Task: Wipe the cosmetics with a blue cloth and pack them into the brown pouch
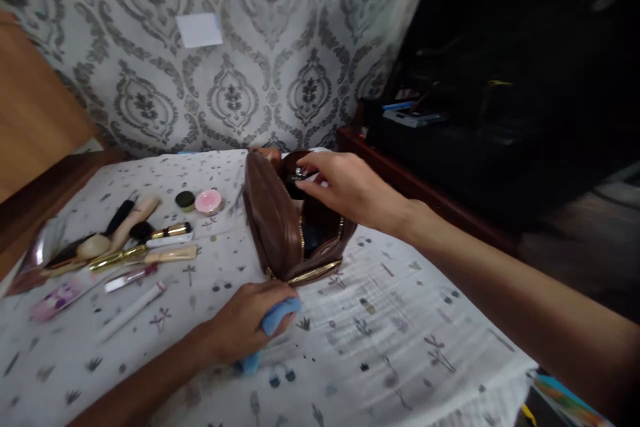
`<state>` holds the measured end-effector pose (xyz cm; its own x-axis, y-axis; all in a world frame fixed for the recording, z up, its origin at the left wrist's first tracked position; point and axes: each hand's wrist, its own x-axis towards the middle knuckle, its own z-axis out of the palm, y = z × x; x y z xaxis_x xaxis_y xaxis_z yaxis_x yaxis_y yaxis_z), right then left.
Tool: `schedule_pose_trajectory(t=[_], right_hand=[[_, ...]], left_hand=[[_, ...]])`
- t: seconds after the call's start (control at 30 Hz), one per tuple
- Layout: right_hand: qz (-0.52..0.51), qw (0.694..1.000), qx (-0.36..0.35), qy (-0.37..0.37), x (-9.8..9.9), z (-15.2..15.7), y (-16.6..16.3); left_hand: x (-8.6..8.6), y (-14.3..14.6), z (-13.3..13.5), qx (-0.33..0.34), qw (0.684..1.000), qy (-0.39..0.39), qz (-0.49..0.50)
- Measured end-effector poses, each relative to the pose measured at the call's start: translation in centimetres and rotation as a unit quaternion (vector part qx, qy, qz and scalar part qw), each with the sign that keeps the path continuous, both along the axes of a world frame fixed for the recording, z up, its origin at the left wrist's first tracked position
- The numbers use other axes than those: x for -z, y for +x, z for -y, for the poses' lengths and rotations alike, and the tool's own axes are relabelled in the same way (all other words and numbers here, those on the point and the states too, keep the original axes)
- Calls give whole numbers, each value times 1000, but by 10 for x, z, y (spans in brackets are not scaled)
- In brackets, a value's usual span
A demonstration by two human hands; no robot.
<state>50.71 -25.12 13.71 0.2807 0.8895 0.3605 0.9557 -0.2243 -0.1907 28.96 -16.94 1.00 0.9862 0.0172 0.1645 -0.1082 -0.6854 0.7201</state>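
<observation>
A brown leather-look makeup bag [273,213] stands unzipped on the cloth, its gold zip teeth showing along the opening. Over that opening, my right hand [345,187] pinches a small dark item with a shiny silvery part [299,175]; its exact kind is unclear. My left hand [250,320] is closed around a crumpled light-blue cloth [280,315], low in front of the bag. Dark contents inside the bag are hard to make out.
Makeup items lie to the left: a pink round compact [209,201], a dark green-lidded jar [185,200], a gold tube [117,258], a white pen-like stick [133,310] and several others. A patterned white cloth [400,320] covers the surface. Patterned wallpaper stands behind.
</observation>
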Motion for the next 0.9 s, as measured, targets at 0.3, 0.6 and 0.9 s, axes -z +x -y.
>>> schedule_pose_trajectory(t=[0.3,0.6,0.9], right_hand=[[41,958,-150,241,47,25,-57],[-27,928,-291,231,88,11,-113],[-255,931,-254,54,148,-33,-141]], left_hand=[[5,-20,-24,-63,996,45,34],[3,-57,-81,-240,962,125,49],[-32,-133,-170,-542,803,248,21]])
